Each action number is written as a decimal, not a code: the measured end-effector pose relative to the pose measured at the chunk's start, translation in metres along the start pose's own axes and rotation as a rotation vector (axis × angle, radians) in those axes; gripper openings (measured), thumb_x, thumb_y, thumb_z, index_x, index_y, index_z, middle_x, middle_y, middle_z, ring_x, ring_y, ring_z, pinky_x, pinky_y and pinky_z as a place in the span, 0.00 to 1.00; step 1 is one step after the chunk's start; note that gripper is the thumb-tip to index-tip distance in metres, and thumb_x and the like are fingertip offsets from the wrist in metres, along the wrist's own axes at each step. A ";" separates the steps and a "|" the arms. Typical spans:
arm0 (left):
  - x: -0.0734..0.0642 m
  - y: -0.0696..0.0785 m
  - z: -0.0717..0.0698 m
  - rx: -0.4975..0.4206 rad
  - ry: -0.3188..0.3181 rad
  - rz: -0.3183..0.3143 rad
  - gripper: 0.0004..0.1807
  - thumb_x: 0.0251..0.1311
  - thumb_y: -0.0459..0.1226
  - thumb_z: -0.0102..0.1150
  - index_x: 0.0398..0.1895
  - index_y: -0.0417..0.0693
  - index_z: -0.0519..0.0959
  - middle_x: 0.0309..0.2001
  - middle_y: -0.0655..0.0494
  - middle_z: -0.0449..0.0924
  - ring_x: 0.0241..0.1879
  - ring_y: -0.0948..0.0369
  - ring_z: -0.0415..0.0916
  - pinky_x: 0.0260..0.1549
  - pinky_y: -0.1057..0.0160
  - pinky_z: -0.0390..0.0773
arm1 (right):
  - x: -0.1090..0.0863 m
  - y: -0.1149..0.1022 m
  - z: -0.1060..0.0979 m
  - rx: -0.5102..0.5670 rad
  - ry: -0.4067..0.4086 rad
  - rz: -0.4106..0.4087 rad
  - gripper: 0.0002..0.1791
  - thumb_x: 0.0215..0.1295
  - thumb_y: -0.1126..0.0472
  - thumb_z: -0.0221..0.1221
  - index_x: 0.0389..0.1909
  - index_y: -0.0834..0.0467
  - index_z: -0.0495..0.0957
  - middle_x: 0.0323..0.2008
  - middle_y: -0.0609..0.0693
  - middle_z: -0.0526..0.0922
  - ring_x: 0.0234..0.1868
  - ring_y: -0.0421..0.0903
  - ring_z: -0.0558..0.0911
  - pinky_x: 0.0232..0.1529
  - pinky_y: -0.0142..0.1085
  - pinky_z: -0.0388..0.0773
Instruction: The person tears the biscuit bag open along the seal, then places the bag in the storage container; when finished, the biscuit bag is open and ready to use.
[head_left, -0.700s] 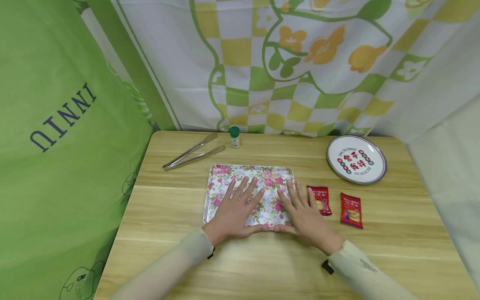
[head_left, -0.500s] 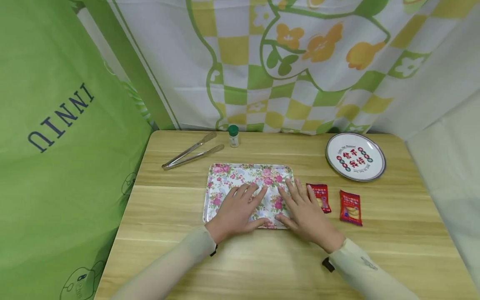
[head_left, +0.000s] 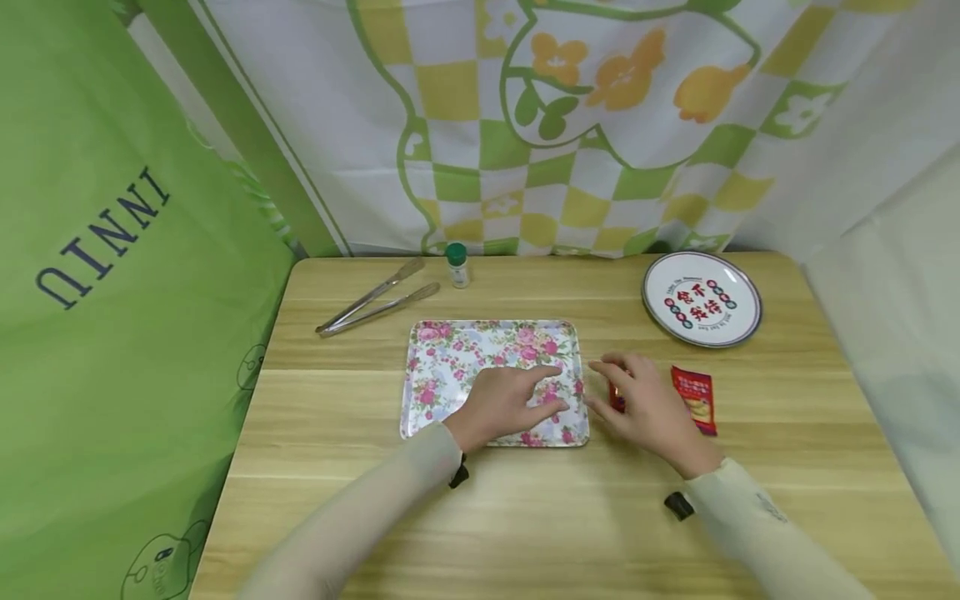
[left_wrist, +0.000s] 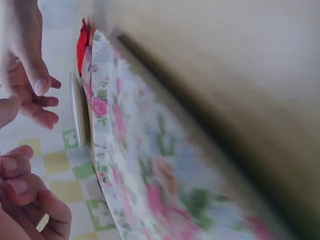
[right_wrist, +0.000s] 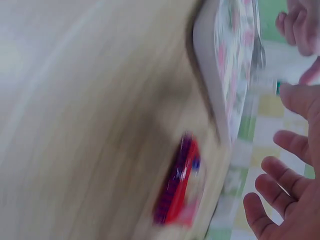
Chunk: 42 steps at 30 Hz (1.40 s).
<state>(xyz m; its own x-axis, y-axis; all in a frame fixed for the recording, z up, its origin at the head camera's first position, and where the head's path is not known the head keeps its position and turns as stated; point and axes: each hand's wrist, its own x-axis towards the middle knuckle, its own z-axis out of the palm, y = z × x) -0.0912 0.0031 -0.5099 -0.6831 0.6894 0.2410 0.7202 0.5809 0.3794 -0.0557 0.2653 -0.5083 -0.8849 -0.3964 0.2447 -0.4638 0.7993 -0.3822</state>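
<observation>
From where I stand, the left hand (head_left: 510, 400) hangs over the right half of the flowered tray (head_left: 453, 367), in the middle of the frame, thumb and forefinger parted, the other fingers loosely bent, nothing in them. The right hand (head_left: 654, 412) hovers just past the tray's right edge, its fingers spread in a loose curve with no hold on anything; the right wrist view shows them apart from the near packet (right_wrist: 181, 182), which lies flat beside the tray. The far packet (head_left: 693, 398) is further right, partly behind that hand.

What I'd worry about is the right hand: it hides much of the near packet from above, so a low sweep could nudge it under the tray's rim or into its neighbour. The tray looks thin and smooth, so a press on one edge might tip or slide it, and with the hands this close they could knock together.

As for room, the bench (head_left: 487, 533) lies open across the lower middle, between the sleeves. Up top it's tighter: the tongs (head_left: 381, 312) slant at the tray's upper left, the green-capped shaker (head_left: 457, 271) stands near the back edge by the curtain (head_left: 555, 183), and the plate (head_left: 701, 296) takes the upper right corner, so pushing the tray far back risks toppling the shaker.
</observation>
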 end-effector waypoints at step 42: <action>0.110 0.018 0.065 0.157 -0.318 -0.117 0.39 0.46 0.73 0.65 0.64 0.74 0.79 0.36 0.70 0.70 0.41 0.67 0.63 0.63 0.49 0.51 | -0.036 0.078 -0.034 -0.025 -0.160 0.179 0.29 0.55 0.50 0.75 0.56 0.58 0.82 0.63 0.63 0.69 0.61 0.65 0.64 0.57 0.66 0.57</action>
<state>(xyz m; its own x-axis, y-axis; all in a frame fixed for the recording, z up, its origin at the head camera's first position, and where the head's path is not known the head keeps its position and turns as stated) -0.1452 0.1175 -0.5340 -0.7077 0.7001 -0.0947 0.6661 0.7059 0.2407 -0.0588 0.3574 -0.5167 -0.9495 -0.3124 0.0304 -0.2996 0.8731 -0.3845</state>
